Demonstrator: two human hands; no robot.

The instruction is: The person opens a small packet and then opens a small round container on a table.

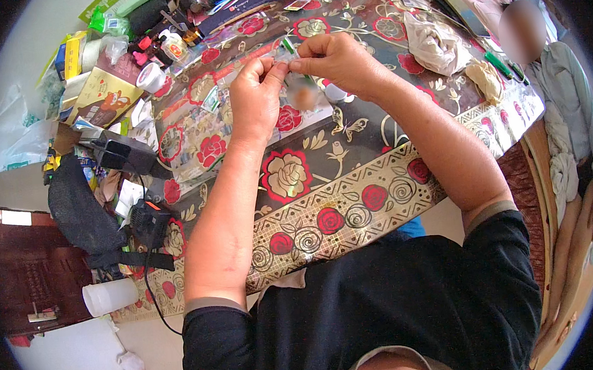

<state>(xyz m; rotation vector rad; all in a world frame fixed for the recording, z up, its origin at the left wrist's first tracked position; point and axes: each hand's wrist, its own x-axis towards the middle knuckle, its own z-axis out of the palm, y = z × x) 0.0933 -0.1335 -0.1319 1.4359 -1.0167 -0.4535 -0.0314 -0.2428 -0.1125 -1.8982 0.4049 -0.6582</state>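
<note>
Partly hidden, a small green-edged clear packet point(287, 47) sits between your left hand point(255, 91) and right hand point(338, 61), both pinching it.

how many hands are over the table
2: the left hand and the right hand, close together at a small green-and-white item above the flowered tablecloth.

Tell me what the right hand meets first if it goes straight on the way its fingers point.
The right hand would probably meet the left hand first: their fingertips look nearly together, around a small piece with a green-and-white edge. Depth is unclear.
</note>
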